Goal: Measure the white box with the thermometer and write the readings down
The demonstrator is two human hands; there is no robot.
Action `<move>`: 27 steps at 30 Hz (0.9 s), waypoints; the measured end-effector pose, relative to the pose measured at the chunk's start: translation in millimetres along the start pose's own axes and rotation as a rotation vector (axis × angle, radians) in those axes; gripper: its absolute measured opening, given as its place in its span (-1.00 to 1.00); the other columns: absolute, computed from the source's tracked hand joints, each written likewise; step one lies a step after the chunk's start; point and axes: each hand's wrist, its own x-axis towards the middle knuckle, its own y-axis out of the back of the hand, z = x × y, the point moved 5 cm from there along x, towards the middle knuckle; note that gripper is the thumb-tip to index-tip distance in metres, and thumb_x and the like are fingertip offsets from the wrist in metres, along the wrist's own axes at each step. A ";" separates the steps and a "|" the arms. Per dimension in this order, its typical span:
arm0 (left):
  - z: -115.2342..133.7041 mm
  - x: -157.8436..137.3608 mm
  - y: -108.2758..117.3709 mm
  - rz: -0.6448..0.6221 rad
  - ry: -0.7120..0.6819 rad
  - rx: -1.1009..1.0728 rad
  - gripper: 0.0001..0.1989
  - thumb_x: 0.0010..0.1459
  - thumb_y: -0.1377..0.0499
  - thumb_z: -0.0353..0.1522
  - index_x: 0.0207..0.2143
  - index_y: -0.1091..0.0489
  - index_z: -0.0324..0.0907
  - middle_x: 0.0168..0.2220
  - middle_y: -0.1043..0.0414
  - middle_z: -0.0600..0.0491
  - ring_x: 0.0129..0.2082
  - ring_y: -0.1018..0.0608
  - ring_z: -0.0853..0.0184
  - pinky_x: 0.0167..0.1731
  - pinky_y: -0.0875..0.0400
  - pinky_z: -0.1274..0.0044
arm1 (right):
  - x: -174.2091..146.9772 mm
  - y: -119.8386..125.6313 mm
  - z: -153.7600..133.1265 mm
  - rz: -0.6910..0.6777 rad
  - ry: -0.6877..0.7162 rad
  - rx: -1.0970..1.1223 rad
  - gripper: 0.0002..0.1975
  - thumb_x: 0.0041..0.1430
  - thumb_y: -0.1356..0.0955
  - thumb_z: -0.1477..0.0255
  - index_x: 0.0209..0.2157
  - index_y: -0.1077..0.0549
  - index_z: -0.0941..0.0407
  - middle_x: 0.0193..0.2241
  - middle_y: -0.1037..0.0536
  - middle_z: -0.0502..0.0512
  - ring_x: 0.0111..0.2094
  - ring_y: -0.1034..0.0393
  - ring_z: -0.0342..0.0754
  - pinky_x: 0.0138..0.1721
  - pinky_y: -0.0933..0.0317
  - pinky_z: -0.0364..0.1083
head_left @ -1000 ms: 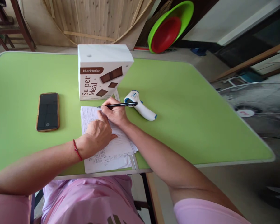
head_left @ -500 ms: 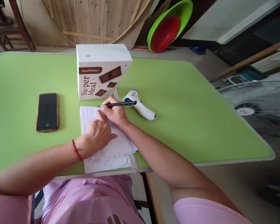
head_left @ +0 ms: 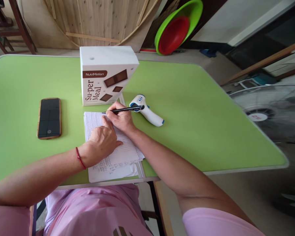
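Note:
My right hand [head_left: 121,117] is closed around a black pen [head_left: 130,108], its tip at the upper part of a handwritten sheet of paper [head_left: 123,152]. The pen slants so that its back end points right. My left hand [head_left: 102,141] lies on the same sheet with fingers stretched and thumb apart, pressing it down beside the right hand. More written sheets show under the top one. Just beyond my hands stands a white Su-per Meal box [head_left: 105,85]. A white and blue infrared thermometer [head_left: 149,113] lies right of my right hand.
A phone [head_left: 49,118] in a brown case lies left of the papers on the green table [head_left: 199,114]. A fan [head_left: 263,111] stands past the table's right edge. Green and red basins [head_left: 174,34] lean behind the table, with a wooden chair [head_left: 14,29] at the far left.
The pen has tilted very slightly in my right hand. Both hands and the papers stay in nearly the same place.

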 end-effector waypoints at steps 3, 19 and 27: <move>-0.4 0.0 0.5 0.008 0.001 0.005 -0.26 0.31 -0.12 -0.04 0.26 -0.29 -0.50 0.13 -0.39 -0.53 -0.35 -0.61 0.11 -0.56 -0.28 0.45 | 0.3 0.4 -0.1 0.005 -0.007 -0.006 -0.87 0.04 -0.33 0.46 -0.53 -0.28 0.03 -0.61 -0.43 -0.10 -0.53 -0.27 -0.14 -0.43 -0.23 -0.12; -0.3 -0.1 2.5 -0.004 0.001 0.008 -0.28 0.31 -0.13 -0.04 0.26 -0.30 -0.48 0.13 -0.39 -0.54 -0.33 -0.63 0.11 -0.54 -0.31 0.47 | 0.4 -0.4 -0.3 -0.002 0.005 -0.002 -0.85 0.04 -0.32 0.47 -0.53 -0.25 0.03 -0.62 -0.40 -0.11 -0.55 -0.25 -0.14 -0.44 -0.23 -0.12; -1.3 0.1 2.7 0.003 0.007 0.019 -0.24 0.30 -0.13 -0.02 0.26 -0.27 -0.51 0.16 -0.34 -0.56 -0.34 -0.62 0.11 -0.55 -0.30 0.47 | -1.1 4.3 0.5 0.062 -0.010 -0.020 -0.88 0.04 -0.30 0.42 -0.53 -0.27 0.02 -0.61 -0.41 -0.09 -0.54 -0.25 -0.14 -0.45 -0.21 -0.12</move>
